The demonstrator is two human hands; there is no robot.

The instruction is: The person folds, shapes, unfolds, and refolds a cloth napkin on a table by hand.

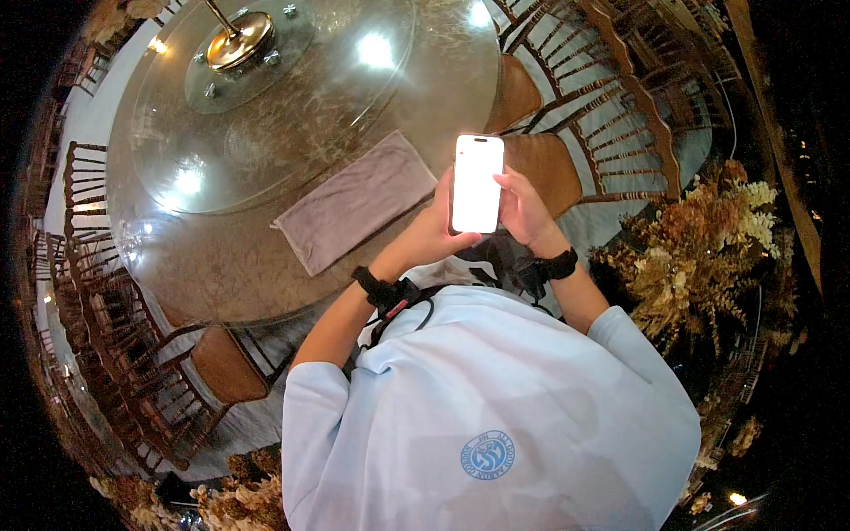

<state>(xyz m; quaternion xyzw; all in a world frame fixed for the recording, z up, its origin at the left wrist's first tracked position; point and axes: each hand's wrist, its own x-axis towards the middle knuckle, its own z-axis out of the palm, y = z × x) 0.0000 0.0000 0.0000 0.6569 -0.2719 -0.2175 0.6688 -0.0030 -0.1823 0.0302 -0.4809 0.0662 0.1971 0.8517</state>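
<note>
A smartphone [476, 188] with a glowing white screen is held upright in front of my body. My left hand [436, 221] is wrapped round its left side, the thumb across the lower edge. On the other side my right hand [526, 211] grips the phone, its thumb at the screen's right edge. The fingers behind the phone are hidden. Just left of my hands, a folded mauve cloth [356, 202] lies flat on the round table [221, 265]. Black straps circle both of my wrists.
A glass turntable [292, 150] with a brass stand [239, 42] tops the table. Wooden spindle-back chairs, one at lower left [228, 365] and one at right [540, 168], surround it. Dried flowers [677, 257] stand close on my right; more lie at lower left.
</note>
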